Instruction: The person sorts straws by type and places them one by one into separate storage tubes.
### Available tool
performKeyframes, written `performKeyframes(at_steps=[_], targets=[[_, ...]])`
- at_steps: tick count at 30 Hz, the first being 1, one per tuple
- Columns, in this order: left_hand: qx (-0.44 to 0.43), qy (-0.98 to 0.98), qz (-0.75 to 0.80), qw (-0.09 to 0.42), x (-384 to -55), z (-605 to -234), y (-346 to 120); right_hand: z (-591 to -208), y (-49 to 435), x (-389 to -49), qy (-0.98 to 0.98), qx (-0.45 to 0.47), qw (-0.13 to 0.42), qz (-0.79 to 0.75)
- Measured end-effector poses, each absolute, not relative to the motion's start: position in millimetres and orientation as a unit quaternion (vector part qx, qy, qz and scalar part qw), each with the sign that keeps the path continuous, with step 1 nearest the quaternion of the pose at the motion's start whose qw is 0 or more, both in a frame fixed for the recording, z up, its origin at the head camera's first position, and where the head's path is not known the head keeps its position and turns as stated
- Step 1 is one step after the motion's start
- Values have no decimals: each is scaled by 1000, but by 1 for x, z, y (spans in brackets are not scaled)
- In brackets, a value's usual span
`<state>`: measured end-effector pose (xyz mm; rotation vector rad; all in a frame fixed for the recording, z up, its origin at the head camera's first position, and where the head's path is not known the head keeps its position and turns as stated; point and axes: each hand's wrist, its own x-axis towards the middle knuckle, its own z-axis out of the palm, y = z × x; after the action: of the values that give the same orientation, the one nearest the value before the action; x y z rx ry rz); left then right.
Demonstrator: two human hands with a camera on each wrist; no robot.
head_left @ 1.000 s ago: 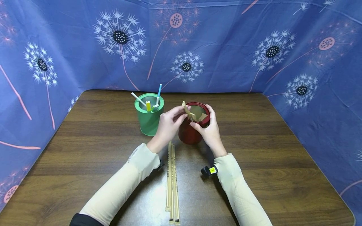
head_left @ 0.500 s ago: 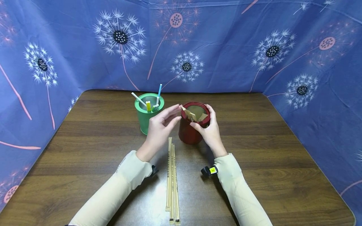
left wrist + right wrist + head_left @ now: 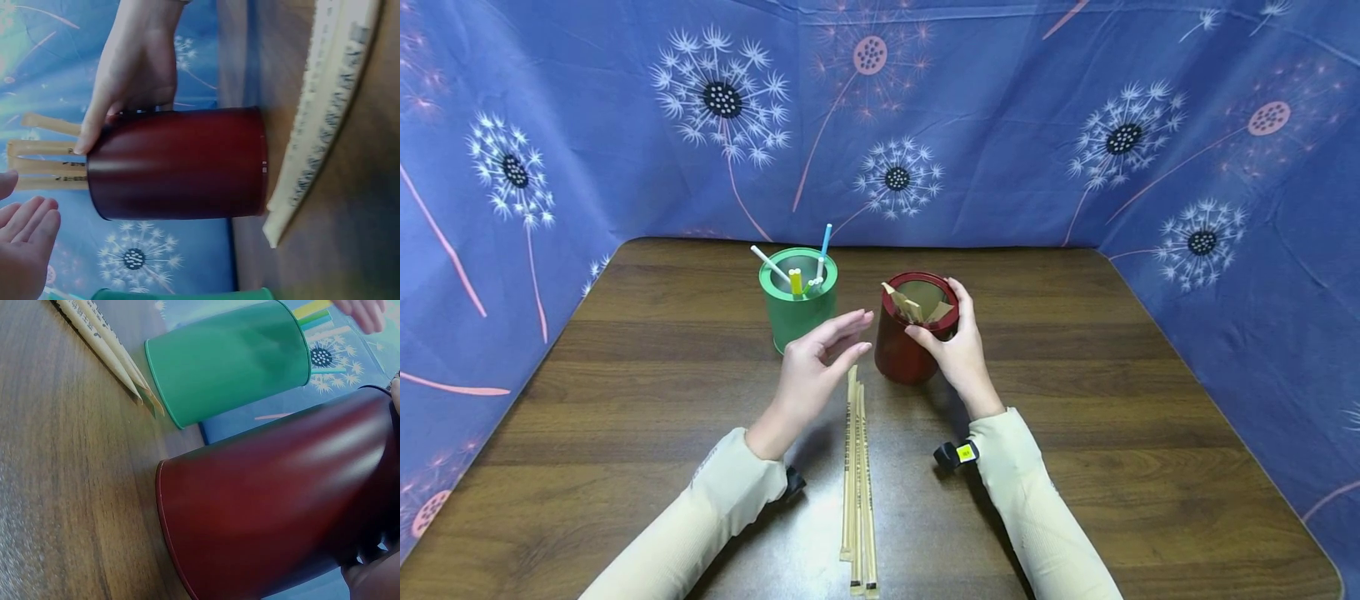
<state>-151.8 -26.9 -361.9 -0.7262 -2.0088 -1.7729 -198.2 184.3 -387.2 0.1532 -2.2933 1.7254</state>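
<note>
My right hand [image 3: 956, 350] grips the dark red can [image 3: 904, 354] near its rim, thumb in front and fingers round the far right side. Flat tan paper-wrapped ends [image 3: 50, 165], some with dark print, stick out of the can on the left wrist view's left side. My left hand [image 3: 812, 367] is off to the can's left with fingers loosely bent and nothing in them. Below the left hand's fingertips, several long paper-wrapped sticks [image 3: 857, 492] with dark printing lie side by side on the table.
A green can [image 3: 801, 317] stands at the back left, just beyond my left hand. Thin white, yellow, green and blue sticks [image 3: 796, 282] stand in it. The wooden table [image 3: 1112, 400] is backed by a blue dandelion-patterned cloth [image 3: 1000, 125].
My left hand has let go of a paper-wrapped end at the red can's rim and drawn back left and toward me. The right hand and red can stay put.
</note>
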Motion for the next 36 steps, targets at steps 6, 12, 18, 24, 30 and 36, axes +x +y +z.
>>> performKeyframes(at_steps=[6, 12, 18, 24, 30, 36], targets=[[-212, -748, -617, 121, -152, -371, -30, -387, 184, -198, -792, 55, 134, 593], [-161, -813, -558, 42, -157, -380, -33, -386, 184, -197, -793, 56, 134, 591], [-135, -858, -496, -4, -159, -383, -35, -386, 184, -198, -794, 55, 133, 591], [-110, -885, -449, -47, -162, -386, -37, -387, 186, -199, -795, 53, 128, 591], [-87, -893, -427, -115, -165, -391, -40, -387, 186, -199, -795, 55, 124, 591], [-77, -897, -401, -172, -167, -397, -39, -386, 186, -198, -795, 51, 122, 591]])
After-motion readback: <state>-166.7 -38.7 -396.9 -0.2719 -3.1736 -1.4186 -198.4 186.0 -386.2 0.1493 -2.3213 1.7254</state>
